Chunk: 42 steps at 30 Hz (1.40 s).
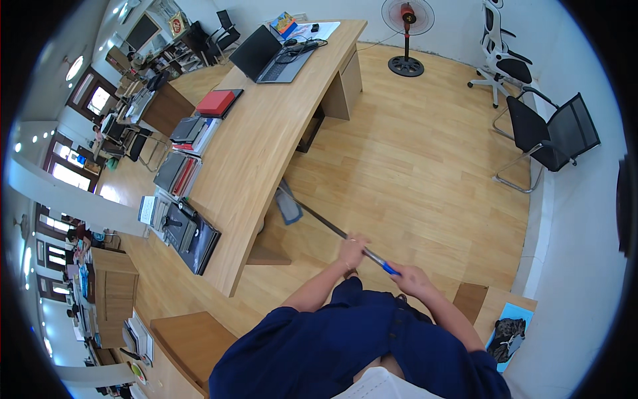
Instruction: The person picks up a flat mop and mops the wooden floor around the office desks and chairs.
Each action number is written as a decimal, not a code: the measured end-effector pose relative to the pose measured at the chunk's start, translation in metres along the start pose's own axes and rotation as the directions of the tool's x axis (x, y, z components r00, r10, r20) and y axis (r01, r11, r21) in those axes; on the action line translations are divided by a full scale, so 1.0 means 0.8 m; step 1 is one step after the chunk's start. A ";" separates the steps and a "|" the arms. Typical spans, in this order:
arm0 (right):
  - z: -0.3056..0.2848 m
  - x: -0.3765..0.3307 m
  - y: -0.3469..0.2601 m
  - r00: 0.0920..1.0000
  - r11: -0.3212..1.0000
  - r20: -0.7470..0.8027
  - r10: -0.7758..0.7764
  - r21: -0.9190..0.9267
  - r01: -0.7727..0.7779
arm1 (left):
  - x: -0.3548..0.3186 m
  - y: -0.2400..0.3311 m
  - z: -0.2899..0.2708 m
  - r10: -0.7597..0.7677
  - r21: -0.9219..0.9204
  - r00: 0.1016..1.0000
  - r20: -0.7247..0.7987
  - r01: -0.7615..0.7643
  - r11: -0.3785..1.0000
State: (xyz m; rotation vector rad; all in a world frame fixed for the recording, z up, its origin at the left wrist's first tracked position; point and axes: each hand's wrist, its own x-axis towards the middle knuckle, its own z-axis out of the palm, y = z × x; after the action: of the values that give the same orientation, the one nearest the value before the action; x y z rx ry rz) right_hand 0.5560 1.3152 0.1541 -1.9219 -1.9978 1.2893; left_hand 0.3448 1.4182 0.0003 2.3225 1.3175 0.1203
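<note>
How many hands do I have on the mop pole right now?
2: your left hand is around the mop pole, nearer the mop head; your right hand is at the blue grip. Both are visible, though some fingers are hidden.

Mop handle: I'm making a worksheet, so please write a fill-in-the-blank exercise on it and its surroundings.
By the right hand, the mop handle is coloured ____.
Counting the left hand, the number of hands on that handle is ____.
The laptop on the desk is not shut but ____.
The fan base is coloured ____.
Missing words: blue; two; open; black.
</note>
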 end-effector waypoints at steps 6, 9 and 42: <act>-0.049 -0.198 0.079 0.989 0.981 -0.082 0.122 0.161 -0.108 | -0.024 0.189 0.029 0.292 -0.056 0.935 0.200 -0.286 0.956; -0.055 -0.283 0.114 0.974 0.971 -0.144 0.173 0.191 -0.144 | -0.023 0.265 0.051 0.435 -0.133 0.817 0.378 -0.417 0.899; -0.013 0.034 0.007 0.956 0.787 -0.061 0.288 0.583 -0.200 | 0.141 0.043 -0.046 -0.023 0.206 0.980 0.197 -0.018 0.978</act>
State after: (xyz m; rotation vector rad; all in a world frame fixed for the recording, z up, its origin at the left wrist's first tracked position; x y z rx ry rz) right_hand 0.5605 1.3427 0.1445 -1.9208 -1.1190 1.5254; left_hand 0.4215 1.5097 0.0308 2.4289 1.2843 -0.2566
